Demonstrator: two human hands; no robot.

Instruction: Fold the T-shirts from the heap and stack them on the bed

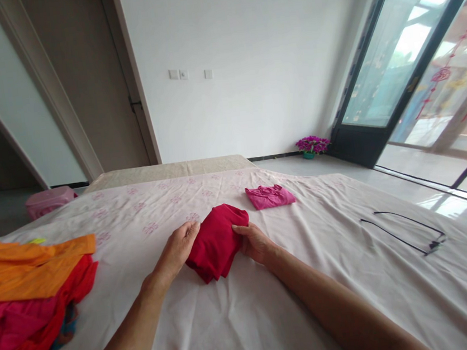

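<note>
Between my two hands is a dark red piece of folded clothing [218,241], its lower edge hanging in loose folds just over the bed cover. My left hand [185,242] grips its left side, thumb on top and the other fingers hidden beneath. On the right side, my right hand [254,242] pinches the cloth with the thumb on top. Just beyond it lies a folded pink garment [269,196] with a gathered edge, flat on the cover and apart from my hands.
A heap of orange, magenta and red clothes [29,271] lies at the left. Black-framed glasses [433,245] rest on the pale bed cover [329,242] at the right. Past the bed are a pink stool [51,201], purple flowers [313,144] and a glass door [385,62].
</note>
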